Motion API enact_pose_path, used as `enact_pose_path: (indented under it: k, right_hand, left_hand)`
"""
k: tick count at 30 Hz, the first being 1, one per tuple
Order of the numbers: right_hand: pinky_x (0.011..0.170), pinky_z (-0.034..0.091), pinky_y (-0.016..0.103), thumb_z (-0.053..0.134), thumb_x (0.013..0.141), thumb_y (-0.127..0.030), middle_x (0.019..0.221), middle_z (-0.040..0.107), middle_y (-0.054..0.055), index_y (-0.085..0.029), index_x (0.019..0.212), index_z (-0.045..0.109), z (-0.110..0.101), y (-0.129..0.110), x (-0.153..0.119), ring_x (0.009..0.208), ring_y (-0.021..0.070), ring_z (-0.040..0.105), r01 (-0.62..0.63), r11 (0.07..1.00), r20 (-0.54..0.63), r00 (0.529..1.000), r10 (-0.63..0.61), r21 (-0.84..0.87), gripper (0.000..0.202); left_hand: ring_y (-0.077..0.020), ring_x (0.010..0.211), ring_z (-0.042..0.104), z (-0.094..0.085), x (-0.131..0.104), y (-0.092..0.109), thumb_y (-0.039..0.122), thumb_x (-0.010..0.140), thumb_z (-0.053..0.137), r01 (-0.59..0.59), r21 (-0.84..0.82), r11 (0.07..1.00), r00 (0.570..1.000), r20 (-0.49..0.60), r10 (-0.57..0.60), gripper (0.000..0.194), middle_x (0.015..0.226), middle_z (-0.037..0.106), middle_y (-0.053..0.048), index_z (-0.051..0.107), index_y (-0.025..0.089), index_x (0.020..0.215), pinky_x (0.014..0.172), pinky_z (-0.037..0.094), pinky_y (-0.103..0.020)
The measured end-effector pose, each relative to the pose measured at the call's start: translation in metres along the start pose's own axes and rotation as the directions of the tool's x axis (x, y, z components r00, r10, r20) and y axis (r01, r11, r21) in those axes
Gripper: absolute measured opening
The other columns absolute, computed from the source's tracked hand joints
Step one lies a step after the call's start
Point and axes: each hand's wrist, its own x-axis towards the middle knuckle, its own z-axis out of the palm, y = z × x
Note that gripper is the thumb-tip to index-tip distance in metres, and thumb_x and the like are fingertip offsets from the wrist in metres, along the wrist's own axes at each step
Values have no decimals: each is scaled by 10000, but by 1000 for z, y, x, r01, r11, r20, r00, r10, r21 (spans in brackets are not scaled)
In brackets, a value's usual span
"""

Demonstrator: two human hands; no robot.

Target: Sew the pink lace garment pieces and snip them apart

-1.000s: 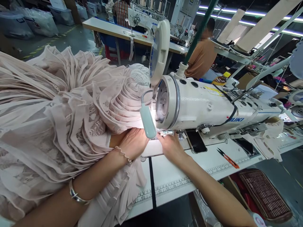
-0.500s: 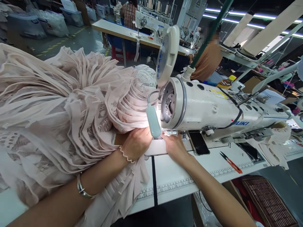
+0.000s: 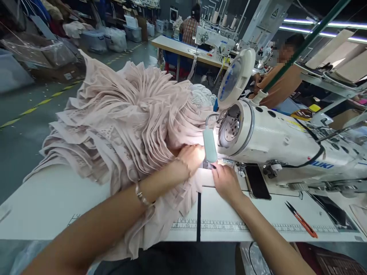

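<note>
A large bundle of pale pink ruffled fabric [image 3: 134, 114], partly lace, is heaped left of a white sewing machine [image 3: 275, 133]. My left hand [image 3: 190, 157] is closed on the fabric near the needle area, its fingertips partly behind a pale green machine lamp [image 3: 210, 145]. My right hand [image 3: 226, 178] rests at the machine bed on the other side of the lamp. Its fingers are curled together at the presser foot, and what they pinch, if anything, is hidden. Light from the lamp washes out the needle area.
A phone [image 3: 258, 181] lies beside the machine base, with orange-handled thread snips [image 3: 301, 219] farther right. A ruler strip [image 3: 223, 225] runs along the table's front edge. A round hinged cover [image 3: 236, 78] stands up at the machine head. Two people sit at machines beyond.
The view has swung left, so things appear farther right and more table and floor show at left. Both hands remain by the needle area; the fabric bundle now lies more gathered toward the machine.
</note>
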Motion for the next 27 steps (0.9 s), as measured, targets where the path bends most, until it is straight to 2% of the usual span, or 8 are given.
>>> enact_pose_path:
  k: [3,6,12,15,17,20,24,27]
  right_hand:
    - [767,437,367,377,983,-221,791,633,67,-182,927,595,-11,-18,-11,760,209,563,239,967,-49,971,-235,86,228]
    - [808,473,379,484,967,-300,994,659,104,-164,1011,590,-18,-41,-20,893,221,588,378,908,30,920,-390,182,178]
    - [925,505,435,415,961,-109,1192,641,133,-173,1159,567,-9,-38,-29,1156,235,567,303,937,15,951,-310,173,259]
    - [910,529,435,373,944,-73,1183,639,131,-176,1063,580,-6,-28,-27,1165,234,566,178,963,18,983,-185,202,260]
    - [904,533,439,389,944,-95,1131,652,124,-184,981,574,-7,-26,-24,1148,240,571,144,963,13,988,-151,229,208]
    - [914,520,449,404,940,-111,1112,649,119,-190,985,556,-8,-28,-19,1142,248,565,135,952,13,989,-144,274,178]
    - [922,485,467,414,894,-88,1094,622,107,-200,1072,541,-10,-30,-15,1063,248,556,54,948,21,998,-63,313,246]
    - [863,486,424,443,851,-107,1003,603,87,-198,1031,555,-6,-27,-9,961,237,557,-87,941,24,996,84,326,230]
  left_hand:
    - [-259,894,595,-7,-51,7,129,907,470,-149,169,974,987,-35,157,145,913,635,-108,612,133,880,815,466,-391]
    - [-329,1016,555,3,-96,-3,321,841,664,-95,280,955,988,-92,125,232,995,626,-154,603,112,922,908,429,-456]
    - [-191,772,591,-9,-140,-43,136,831,634,-264,-90,960,940,200,277,104,809,638,-3,577,207,781,694,411,-281]
    - [-146,605,577,-32,-132,-46,271,866,642,-222,-274,936,827,456,330,207,646,619,39,578,218,676,534,336,-242]
    - [-135,596,583,-35,-117,-37,300,914,579,-197,-319,927,797,498,341,221,655,633,40,608,221,710,527,343,-235]
    - [-196,930,616,-13,-90,-18,177,906,560,-307,-136,942,926,185,329,91,1022,674,-47,616,187,977,745,426,-276]
    - [-241,882,578,24,-61,-12,13,902,355,-426,250,870,901,34,432,281,956,638,-116,604,136,947,755,420,-360]
    - [-235,783,545,31,-48,-20,13,868,386,-432,234,871,894,-20,449,253,810,600,-97,588,150,801,686,418,-350]
